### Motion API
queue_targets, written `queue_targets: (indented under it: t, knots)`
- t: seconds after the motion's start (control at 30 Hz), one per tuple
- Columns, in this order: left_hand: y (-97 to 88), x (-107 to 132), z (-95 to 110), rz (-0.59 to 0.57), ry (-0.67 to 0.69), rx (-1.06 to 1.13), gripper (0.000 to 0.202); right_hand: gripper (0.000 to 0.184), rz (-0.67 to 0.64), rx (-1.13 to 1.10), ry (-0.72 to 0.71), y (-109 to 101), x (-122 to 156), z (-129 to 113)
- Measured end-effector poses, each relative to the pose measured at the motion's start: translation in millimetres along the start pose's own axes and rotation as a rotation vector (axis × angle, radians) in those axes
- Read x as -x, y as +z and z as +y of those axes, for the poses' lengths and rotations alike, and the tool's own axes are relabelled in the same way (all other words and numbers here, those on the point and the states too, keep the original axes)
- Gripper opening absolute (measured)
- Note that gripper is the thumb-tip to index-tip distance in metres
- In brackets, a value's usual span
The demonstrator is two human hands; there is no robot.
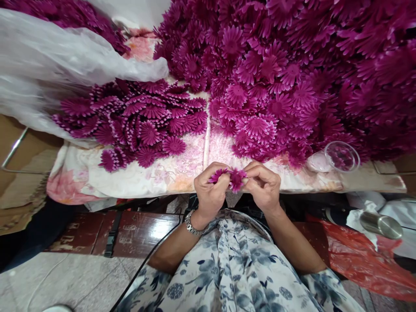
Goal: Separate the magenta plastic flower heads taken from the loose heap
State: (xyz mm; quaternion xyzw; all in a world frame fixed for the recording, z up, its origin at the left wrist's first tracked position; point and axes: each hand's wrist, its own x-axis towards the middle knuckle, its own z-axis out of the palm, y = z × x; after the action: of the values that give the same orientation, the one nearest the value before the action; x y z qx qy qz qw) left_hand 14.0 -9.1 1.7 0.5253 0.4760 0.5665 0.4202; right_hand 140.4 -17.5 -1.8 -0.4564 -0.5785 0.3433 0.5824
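Note:
My left hand [212,190] pinches a purple artificial flower head [217,175] at the table's front edge. Close against it, my right hand [264,184] grips a second purple piece, a small flower layer [238,180], between thumb and fingers. The two pieces touch or nearly touch; the fingertips partly hide how they meet. Left of my hands lies a pile of stacked petal layers [149,112]. Beyond and to the right rises a much larger heap of purple flower heads [260,95].
A flowered cloth [156,177] covers the table. Clear plastic sheeting [74,56] drapes over the left side. Near the right front edge is a clear plastic cup [342,156]. Below right are a metal flask [381,224] and a red plastic bag [360,260].

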Motion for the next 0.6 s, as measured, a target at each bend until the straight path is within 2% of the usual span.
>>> queue_targets:
  t: [0.1,0.27,0.4,0.6]
  knots:
    - [-4.0,-1,4,-0.101,0.029,-0.091,0.008,0.013,-0.042,0.075,-0.028,-4,-4,-2]
    - [-7.8,-4,2,-0.159,-0.154,-0.013,0.010,0.012,-0.116,0.150,-0.083,-9,-8,-2]
    - [-10.1,-7,-4,-0.272,-0.267,0.137,0.015,0.012,-0.168,0.176,-0.103,-11,-8,-1]
    - [-7.1,-3,-9,-0.234,-0.307,0.164,0.015,0.012,-0.200,0.178,-0.176,-10,-9,-3]
